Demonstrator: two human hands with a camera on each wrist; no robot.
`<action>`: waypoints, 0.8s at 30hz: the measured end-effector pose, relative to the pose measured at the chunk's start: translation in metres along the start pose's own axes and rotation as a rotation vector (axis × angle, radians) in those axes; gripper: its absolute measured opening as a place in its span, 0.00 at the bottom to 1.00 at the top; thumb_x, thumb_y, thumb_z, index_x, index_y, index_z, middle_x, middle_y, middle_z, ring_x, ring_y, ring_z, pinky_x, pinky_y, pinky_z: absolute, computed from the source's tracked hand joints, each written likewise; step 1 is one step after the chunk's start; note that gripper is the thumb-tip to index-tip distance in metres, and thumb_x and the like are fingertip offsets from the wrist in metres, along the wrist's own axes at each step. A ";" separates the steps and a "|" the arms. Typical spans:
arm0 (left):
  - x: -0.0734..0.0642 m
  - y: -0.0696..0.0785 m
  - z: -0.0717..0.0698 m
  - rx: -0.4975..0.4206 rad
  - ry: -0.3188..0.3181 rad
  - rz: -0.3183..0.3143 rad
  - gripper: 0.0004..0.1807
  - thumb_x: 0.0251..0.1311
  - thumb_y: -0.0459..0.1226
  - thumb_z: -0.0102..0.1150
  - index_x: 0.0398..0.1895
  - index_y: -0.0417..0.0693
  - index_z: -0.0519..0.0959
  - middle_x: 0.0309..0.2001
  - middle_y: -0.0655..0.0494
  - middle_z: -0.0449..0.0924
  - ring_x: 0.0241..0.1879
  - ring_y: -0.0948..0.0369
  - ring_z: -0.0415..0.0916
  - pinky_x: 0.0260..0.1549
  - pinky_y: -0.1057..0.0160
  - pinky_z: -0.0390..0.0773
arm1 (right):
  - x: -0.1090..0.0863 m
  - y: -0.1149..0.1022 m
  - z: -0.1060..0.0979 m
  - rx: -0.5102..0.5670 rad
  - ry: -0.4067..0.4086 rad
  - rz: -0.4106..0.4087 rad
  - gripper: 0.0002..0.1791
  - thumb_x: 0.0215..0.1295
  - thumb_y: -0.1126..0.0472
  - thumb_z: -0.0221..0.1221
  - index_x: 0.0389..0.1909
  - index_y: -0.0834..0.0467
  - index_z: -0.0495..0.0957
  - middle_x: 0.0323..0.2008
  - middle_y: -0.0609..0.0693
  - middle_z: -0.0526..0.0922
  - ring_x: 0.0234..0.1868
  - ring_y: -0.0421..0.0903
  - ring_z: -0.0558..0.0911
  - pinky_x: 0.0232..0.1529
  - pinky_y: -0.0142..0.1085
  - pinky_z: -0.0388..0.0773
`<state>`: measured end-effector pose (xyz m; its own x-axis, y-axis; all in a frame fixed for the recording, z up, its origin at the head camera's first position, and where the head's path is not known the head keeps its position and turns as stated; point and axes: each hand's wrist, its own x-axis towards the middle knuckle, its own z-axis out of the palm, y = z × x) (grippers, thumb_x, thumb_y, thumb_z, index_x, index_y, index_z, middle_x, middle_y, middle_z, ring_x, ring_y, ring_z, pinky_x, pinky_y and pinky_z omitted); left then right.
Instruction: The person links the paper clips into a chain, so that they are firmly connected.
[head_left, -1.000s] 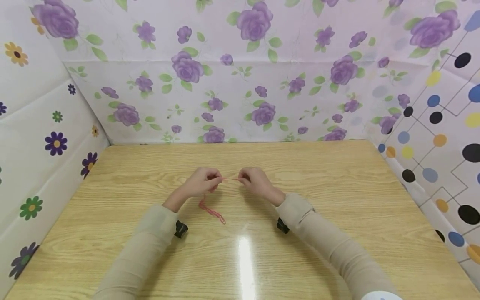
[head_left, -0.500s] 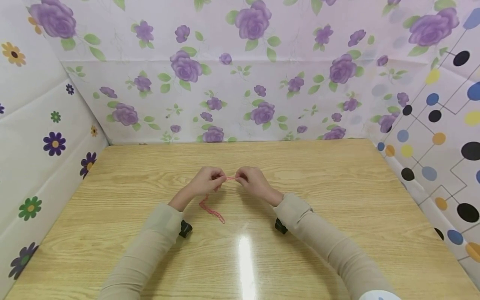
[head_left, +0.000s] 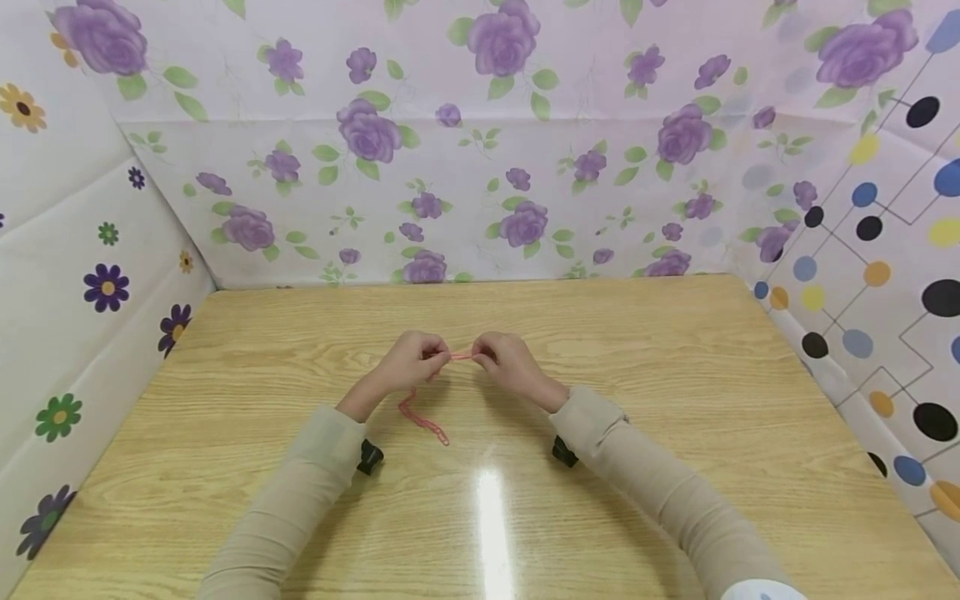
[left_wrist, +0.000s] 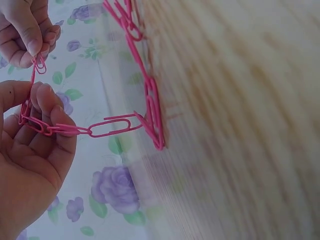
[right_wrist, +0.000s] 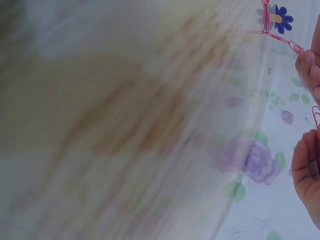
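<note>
A chain of linked pink paper clips (left_wrist: 110, 127) runs from my left hand (head_left: 408, 362) down to the tabletop, where its tail (head_left: 426, 423) lies. My left thumb and fingers pinch the chain near its upper end, and some links cross the curled fingers in the left wrist view. Facing it, my right hand (head_left: 512, 365) pinches a pink paper clip (left_wrist: 40, 65) between thumb and forefinger. A short pink stretch (head_left: 461, 357) spans the small gap between both hands. In the right wrist view, my right hand (right_wrist: 306, 172) is partly cut off by the frame's edge.
The wood-grain table (head_left: 637, 333) extends around the hands. A floral cloth wall (head_left: 450, 200) stands behind it, with patterned cloth at left and right. Black wrist devices (head_left: 370, 457) sit under both beige sleeves (head_left: 292, 492).
The hands have come slightly closer together, mostly by the left hand moving right, and the pink stretch between them is shorter. Over the last half second they have barely moved.
</note>
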<state>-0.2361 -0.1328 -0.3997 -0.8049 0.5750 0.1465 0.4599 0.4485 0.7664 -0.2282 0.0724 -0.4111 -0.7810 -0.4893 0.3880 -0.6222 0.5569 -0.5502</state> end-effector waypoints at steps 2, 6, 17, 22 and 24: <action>-0.001 -0.001 -0.001 -0.004 0.002 -0.008 0.10 0.63 0.29 0.48 0.29 0.31 0.77 0.12 0.55 0.68 0.11 0.64 0.63 0.14 0.68 0.65 | -0.001 0.001 -0.002 0.007 -0.001 0.007 0.05 0.61 0.69 0.56 0.26 0.61 0.75 0.25 0.50 0.77 0.22 0.40 0.71 0.25 0.30 0.69; -0.003 -0.001 -0.001 0.008 -0.004 -0.035 0.10 0.63 0.30 0.47 0.29 0.31 0.77 0.13 0.56 0.69 0.13 0.63 0.64 0.14 0.67 0.66 | -0.003 0.000 -0.005 0.009 0.000 -0.001 0.05 0.61 0.69 0.56 0.26 0.61 0.75 0.24 0.49 0.76 0.22 0.40 0.70 0.24 0.30 0.68; -0.003 0.001 0.003 -0.003 -0.028 -0.055 0.17 0.60 0.28 0.44 0.49 0.39 0.76 0.09 0.60 0.57 0.08 0.69 0.49 0.09 0.70 0.53 | -0.001 -0.005 -0.010 -0.002 0.011 -0.039 0.04 0.60 0.70 0.56 0.27 0.62 0.76 0.25 0.51 0.77 0.23 0.40 0.71 0.24 0.29 0.69; -0.001 0.002 0.007 0.081 0.005 -0.012 0.14 0.61 0.41 0.54 0.44 0.41 0.80 0.09 0.62 0.54 0.10 0.68 0.47 0.10 0.71 0.52 | 0.000 -0.007 -0.009 0.009 0.017 -0.029 0.03 0.60 0.70 0.57 0.27 0.63 0.76 0.26 0.52 0.78 0.23 0.41 0.74 0.25 0.29 0.71; 0.000 0.002 0.008 0.111 0.020 0.009 0.14 0.61 0.41 0.55 0.42 0.40 0.80 0.08 0.62 0.54 0.09 0.67 0.47 0.09 0.71 0.52 | 0.000 -0.008 -0.008 0.015 0.014 -0.028 0.03 0.60 0.70 0.57 0.28 0.63 0.76 0.26 0.53 0.79 0.24 0.42 0.75 0.26 0.29 0.72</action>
<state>-0.2316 -0.1266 -0.4031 -0.8076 0.5658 0.1663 0.5047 0.5171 0.6913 -0.2237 0.0732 -0.4007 -0.7638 -0.4953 0.4139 -0.6434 0.5327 -0.5498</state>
